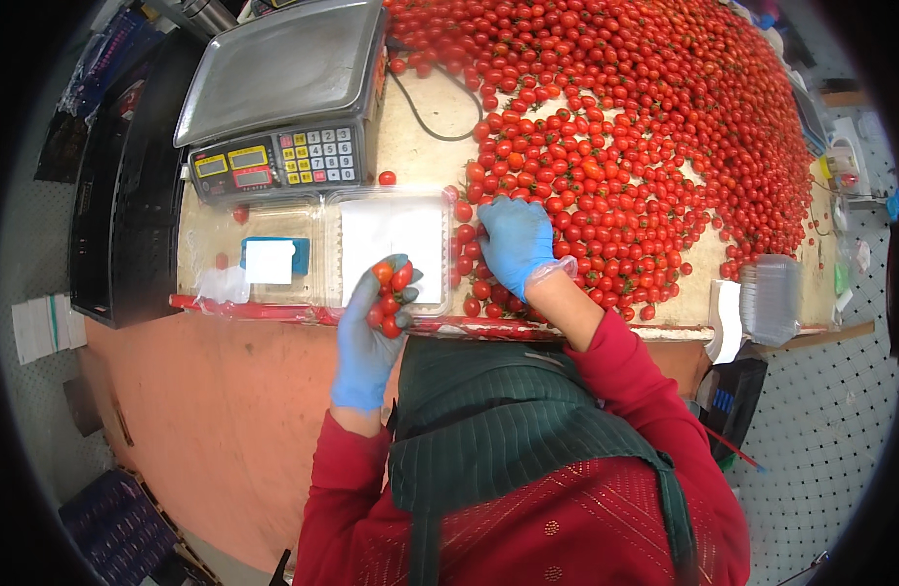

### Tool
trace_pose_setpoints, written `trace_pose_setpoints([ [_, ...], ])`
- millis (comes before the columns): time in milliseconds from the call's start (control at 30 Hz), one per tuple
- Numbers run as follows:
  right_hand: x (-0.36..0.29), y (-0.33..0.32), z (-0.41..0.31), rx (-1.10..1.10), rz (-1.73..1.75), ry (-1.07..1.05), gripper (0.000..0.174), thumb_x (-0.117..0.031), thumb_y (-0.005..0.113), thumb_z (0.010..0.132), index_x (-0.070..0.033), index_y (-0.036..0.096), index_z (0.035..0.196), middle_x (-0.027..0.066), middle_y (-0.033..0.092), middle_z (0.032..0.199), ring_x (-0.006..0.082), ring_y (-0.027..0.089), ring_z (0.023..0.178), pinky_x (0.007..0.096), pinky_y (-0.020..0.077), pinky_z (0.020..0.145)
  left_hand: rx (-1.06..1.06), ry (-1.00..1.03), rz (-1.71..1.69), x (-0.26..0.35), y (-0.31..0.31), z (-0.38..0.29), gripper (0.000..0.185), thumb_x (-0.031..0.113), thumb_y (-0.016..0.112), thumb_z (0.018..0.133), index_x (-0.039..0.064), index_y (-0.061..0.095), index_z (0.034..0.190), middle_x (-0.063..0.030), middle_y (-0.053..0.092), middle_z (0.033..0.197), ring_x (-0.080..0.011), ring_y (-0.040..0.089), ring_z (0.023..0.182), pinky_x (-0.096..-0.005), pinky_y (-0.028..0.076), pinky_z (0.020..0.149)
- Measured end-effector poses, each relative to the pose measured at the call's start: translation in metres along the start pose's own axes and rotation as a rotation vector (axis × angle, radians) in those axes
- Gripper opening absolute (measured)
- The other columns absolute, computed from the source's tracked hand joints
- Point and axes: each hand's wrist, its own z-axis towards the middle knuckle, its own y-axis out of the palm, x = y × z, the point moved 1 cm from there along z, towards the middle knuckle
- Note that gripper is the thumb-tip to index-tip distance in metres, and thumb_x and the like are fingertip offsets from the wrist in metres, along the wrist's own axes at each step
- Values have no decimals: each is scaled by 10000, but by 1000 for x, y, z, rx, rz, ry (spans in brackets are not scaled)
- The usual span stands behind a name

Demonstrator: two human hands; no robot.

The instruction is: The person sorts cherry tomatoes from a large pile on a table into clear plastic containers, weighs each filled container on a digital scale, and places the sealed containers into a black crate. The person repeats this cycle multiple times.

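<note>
Several red cherry tomatoes (390, 302) lie cupped in my left hand (369, 340), which wears a blue glove with darkened fingertips. That hand is above the front edge of an open clear plastic clamshell box (447, 242). A white sheet (391, 231) lines the box's right half; no tomatoes show on its visible part. My right hand (519, 242), also blue-gloved, reaches palm down into the near left side of a wide spread of cherry tomatoes (618, 190). Its fingertips are curled under and partly hidden, so whether they grip a tomato cannot be seen.
A digital scale (281, 95) with a metal pan stands behind the box. White square sheets (269, 261) rest on a blue item (300, 256) at the left. Stacked clear plastic boxes (771, 300) and a white paper pile (725, 322) sit at the right edge. A black crate (130, 198) flanks the table.
</note>
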Motion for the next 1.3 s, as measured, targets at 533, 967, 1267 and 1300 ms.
trace_pose_setpoints([
  [533, 9, 6, -12, 114, 159, -10, 223, -158, 725, 790, -91, 650, 989, 118, 643, 891, 326, 643, 841, 439, 506, 757, 62, 859, 2090, 12, -1, 58, 615, 119, 785, 709, 177, 634, 1302, -190, 529, 1368, -377, 540, 1249, -439, 485, 1006],
  [967, 27, -19, -9, 159, 601, -92, 377, -76, 660, 769, -107, 672, 1144, 129, 627, 1057, 335, 640, 963, 418, 526, 850, 166, 1009, 1906, 16, 4, 33, 537, 76, 733, 794, 174, 652, 1316, -184, 626, 1225, -375, 614, 1058, -453, 516, 908],
  [1267, 11, -3, 19, 14, -50, -299, 104, -103, 635, 798, -82, 700, 877, 128, 632, 977, 328, 634, 922, 450, 512, 768, -174, 878, 1629, -45, 35, -8, 286, 92, 697, 875, 79, 698, 1160, -121, 666, 899, -294, 653, 832, -384, 535, 739],
  [1300, 16, -5, 19, -8, -32, -321, 110, -105, 642, 801, -74, 699, 889, 129, 632, 983, 332, 635, 928, 448, 514, 779, -187, 921, 1646, -50, 36, -11, 275, 89, 693, 877, 76, 697, 1152, -119, 667, 898, -292, 654, 824, -383, 535, 728],
])
